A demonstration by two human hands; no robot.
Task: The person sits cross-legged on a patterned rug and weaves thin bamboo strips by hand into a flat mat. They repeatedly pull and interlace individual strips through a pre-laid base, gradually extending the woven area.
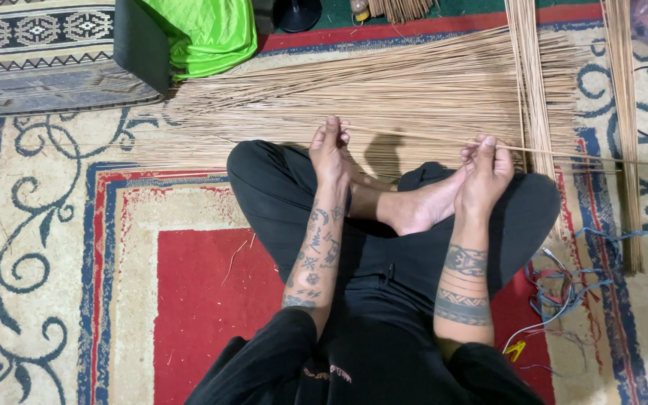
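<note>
**Two hands pinch one thin stick above a spread of palm ribs**

A person sits cross-legged on a patterned carpet (61, 247), seen from above, in black trousers and with tattooed forearms. Both hands are raised in front of the knees and hold a single thin stick (414, 136) that runs almost level from left to right, slanting slightly downward toward the right edge of the view.

The left hand (329, 152) grips the stick near its left end; its fingers (331, 126) are pressed together and pinch the stick between thumb and fingertips. The right hand (483, 171) holds the same stick further along, its fingers (487, 144) likewise closed in a pinch around it. Past the right hand, the stick carries on well out over the carpet.

Just beyond the hands, a broad pile of loose sticks (384, 90) lies fanned across the carpet, mostly pointing left to right. Two tighter bundles cross it: an upright bundle (532, 82) near the right hand, and a second bundle (624, 127) further right, reaching down the carpet's border.

A bare foot (421, 208) rests between the forearms, sole turned up. A tangle of coloured wires (564, 289) lies on the carpet beside the right knee. At the top left, a bright green cloth (204, 34) lies against a dark cushion (140, 41), next to a woven patterned mat (39, 52).
</note>
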